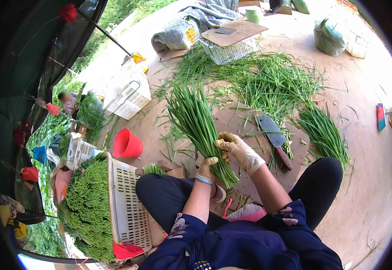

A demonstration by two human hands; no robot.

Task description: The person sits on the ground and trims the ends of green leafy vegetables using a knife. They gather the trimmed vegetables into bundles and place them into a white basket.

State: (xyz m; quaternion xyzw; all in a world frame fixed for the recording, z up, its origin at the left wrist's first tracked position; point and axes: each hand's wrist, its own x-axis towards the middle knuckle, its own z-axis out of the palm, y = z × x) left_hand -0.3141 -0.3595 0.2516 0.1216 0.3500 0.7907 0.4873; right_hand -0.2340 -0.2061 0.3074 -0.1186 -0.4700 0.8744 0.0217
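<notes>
A thick bundle of long green chive-like stalks (196,121) slants across the space above my lap, leafy ends pointing away and cut ends towards me. My left hand (206,169), in a pale glove, is closed around its lower part, thumb on top. Against its right edge, my gloved right hand (239,150) grips with thumb and bent fingers; some fingertips are hidden. To the right, a cleaver (272,130) with a wooden handle lies on a round brown board (228,116) among cut bits. Another bundle of stalks (324,131) rests right of the board.
Loose greens (270,81) lie heaped beyond the board. At my left stands a white plastic basket (130,199) packed with upright green bundles, a red bucket (128,143) behind it. Farther off are a white crate (128,92), a board-topped crate (229,50) and another person (70,103).
</notes>
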